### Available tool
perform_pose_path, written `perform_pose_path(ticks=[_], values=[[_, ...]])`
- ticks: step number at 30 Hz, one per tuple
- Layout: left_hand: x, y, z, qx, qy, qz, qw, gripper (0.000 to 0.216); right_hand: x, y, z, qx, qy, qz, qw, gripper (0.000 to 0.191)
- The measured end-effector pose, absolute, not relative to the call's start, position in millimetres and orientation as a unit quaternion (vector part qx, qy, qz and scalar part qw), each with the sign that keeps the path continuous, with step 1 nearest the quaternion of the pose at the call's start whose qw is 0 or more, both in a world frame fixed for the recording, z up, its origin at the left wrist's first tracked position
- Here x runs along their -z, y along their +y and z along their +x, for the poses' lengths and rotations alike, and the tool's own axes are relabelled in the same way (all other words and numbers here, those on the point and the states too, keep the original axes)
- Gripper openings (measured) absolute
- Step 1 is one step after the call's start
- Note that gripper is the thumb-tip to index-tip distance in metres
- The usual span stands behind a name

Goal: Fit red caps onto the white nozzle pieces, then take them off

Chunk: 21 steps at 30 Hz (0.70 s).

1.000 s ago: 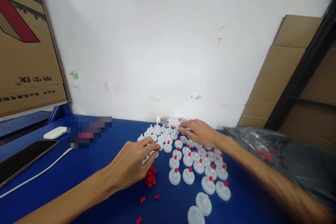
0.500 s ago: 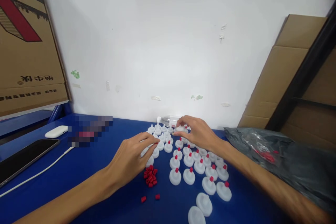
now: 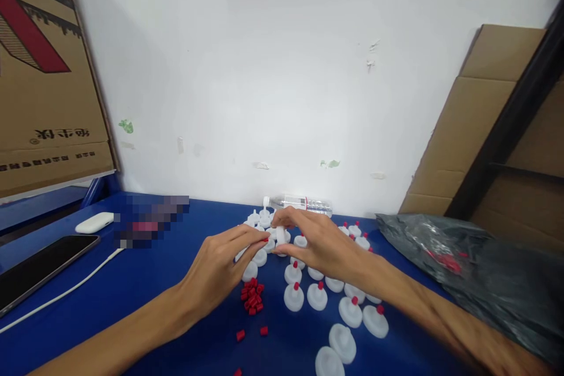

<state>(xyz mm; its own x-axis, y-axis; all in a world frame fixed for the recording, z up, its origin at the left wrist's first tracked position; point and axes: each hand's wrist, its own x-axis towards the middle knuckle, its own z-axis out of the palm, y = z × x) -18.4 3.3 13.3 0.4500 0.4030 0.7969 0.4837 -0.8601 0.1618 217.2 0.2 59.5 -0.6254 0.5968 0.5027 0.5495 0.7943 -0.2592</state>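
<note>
My right hand (image 3: pixel 324 247) grips a white nozzle lid (image 3: pixel 281 236) by its rim, tilted so the spout side faces left. Opposite it, my left hand (image 3: pixel 218 258) pinches a small red cap (image 3: pixel 266 239) at its fingertips, close to that spout; whether the two touch I cannot tell. Below the left hand lies a pile of loose red caps (image 3: pixel 252 298). Under and around the right hand stand several white lids with red tips (image 3: pixel 294 296). Behind the left fingertips are white lids with bare spouts (image 3: pixel 249 270), partly hidden.
A clear plastic bottle (image 3: pixel 317 205) lies against the wall. To the left are a phone (image 3: pixel 44 267), a white case (image 3: pixel 94 222) and a cable (image 3: pixel 66 291). A dark plastic bag (image 3: pixel 497 282) covers the right side. Two lids (image 3: pixel 329 361) sit at the near edge.
My right hand has moved left and nearer with a white lid, meeting the left hand. The left hand has stayed almost in place. The bottle is now more exposed.
</note>
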Motion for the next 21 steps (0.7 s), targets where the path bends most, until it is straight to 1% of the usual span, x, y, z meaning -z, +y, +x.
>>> perform_pose_path(ticks=[5, 9, 13, 16, 17, 19, 21], values=[[-15, 5, -18, 0.469, -0.284, -0.834, 0.061, 0.016, -59, 0, 217, -0.034, -0.895, -0.313, 0.315, 0.036], [-15, 5, -20, 0.463, -0.268, -0.843, 0.053, 0.017, -58, -3, 216, -0.026, -0.9, -0.302, 0.312, 0.033], [-14, 3, -21, 0.453, -0.299, -0.836, 0.077, 0.019, -60, -6, 215, -0.01, -0.905, -0.286, 0.314, 0.021], [-14, 1, -20, 0.417, -0.312, -0.847, 0.105, 0.021, -59, -7, 213, 0.017, -0.912, -0.277, 0.304, 0.009], [-14, 1, -20, 0.406, -0.308, -0.854, 0.109, 0.023, -58, -8, 212, 0.025, -0.916, -0.268, 0.298, 0.008], [-16, -1, -19, 0.399, -0.301, -0.861, 0.096, 0.024, -56, -8, 211, 0.039, -0.925, -0.246, 0.287, 0.011], [-17, -4, -19, 0.397, -0.298, -0.866, 0.058, 0.025, -54, -9, 210, 0.059, -0.93, -0.228, 0.282, 0.013]])
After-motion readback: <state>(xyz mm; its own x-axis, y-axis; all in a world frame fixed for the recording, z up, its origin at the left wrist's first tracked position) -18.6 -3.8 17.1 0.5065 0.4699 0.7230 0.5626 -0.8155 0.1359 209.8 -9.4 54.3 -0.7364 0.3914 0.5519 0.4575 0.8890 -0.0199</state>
